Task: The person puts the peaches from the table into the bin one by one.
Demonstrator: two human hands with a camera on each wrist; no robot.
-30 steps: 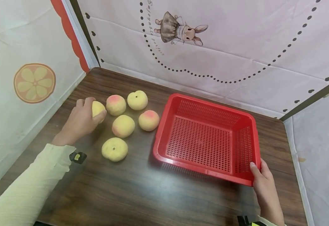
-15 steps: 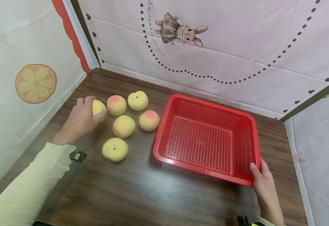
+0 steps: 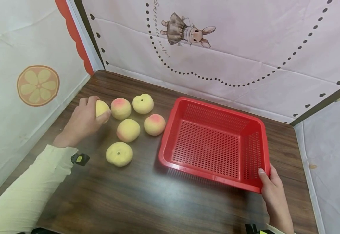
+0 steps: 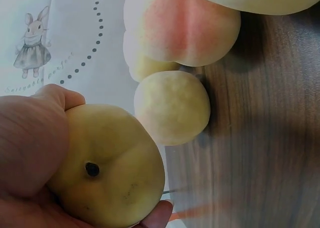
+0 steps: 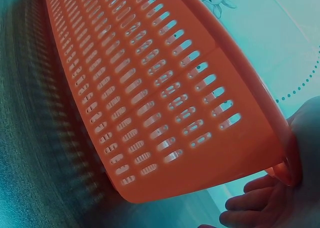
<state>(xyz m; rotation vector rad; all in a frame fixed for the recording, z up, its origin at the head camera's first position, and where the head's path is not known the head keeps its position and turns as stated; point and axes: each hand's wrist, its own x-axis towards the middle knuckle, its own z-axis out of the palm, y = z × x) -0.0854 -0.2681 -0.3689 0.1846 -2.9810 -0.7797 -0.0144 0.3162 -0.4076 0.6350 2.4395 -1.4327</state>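
Observation:
My left hand (image 3: 83, 118) grips a yellow peach (image 3: 101, 108) at the left of the table, thumb on its near side. In the left wrist view a small dark hole shows in the underside of this peach (image 4: 112, 170). Close to its right are several more peaches, among them a pink-topped one (image 3: 121, 109), a yellow one with a hole (image 3: 119, 154) and a blushed one (image 3: 154, 124). My right hand (image 3: 276, 195) holds the near right corner of a red perforated plastic basket (image 3: 213, 178), thumb over the rim and fingers outside. Nothing lies in the basket.
The dark wood-grain table (image 3: 146, 208) is bounded by a pale printed cloth (image 3: 240, 48) at the back and white cloths at both sides. Another peach (image 3: 143, 104) sits behind the group, and one (image 3: 128, 130) lies mid-group, left of the basket.
The peach in my left hand has risen slightly in the head view, and the hand with it. My right hand, the basket and the other peaches stay where they were.

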